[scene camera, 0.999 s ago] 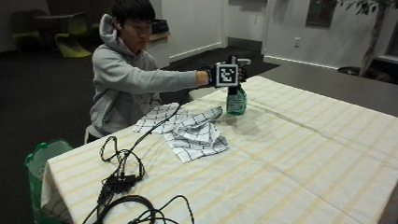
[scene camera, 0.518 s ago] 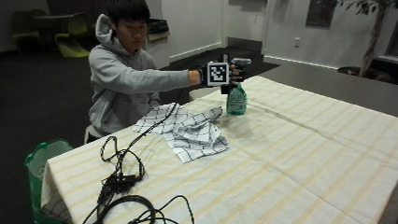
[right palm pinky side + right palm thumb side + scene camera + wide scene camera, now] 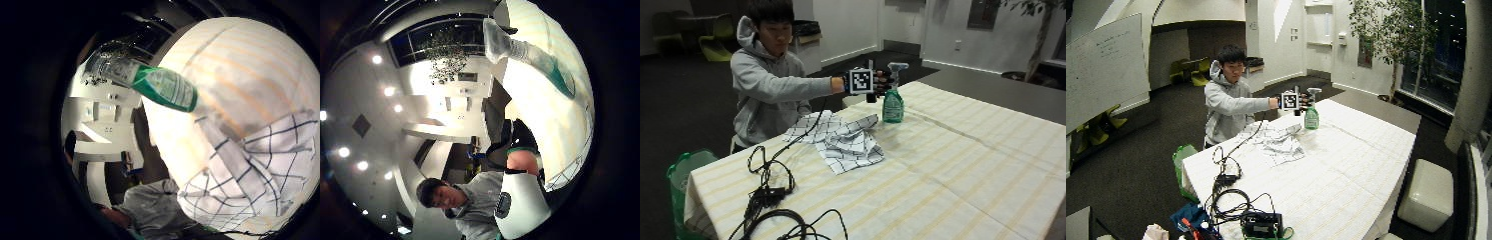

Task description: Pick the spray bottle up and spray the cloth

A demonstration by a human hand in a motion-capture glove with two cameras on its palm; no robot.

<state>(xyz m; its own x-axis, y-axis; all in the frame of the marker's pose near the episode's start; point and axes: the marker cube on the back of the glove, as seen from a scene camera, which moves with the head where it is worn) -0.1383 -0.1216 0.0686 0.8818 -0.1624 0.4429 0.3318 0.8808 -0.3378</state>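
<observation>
On table: spray bottle (image 3: 893,102) upright, nozzle toward hand (image 3: 874,82) | hand's fingers unclear | cloth (image 3: 843,136) nearby

Open air around the spray bottle (image 3: 893,102) — crumpled cloth (image 3: 840,137) nearby, cables (image 3: 773,185) well apart.

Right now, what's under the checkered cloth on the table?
The checkered cloth lies crumpled on the yellow-striped tablecloth, which shows all around it. A black cable runs over its near edge. Whether anything sits beneath its folds cannot be seen.
</observation>
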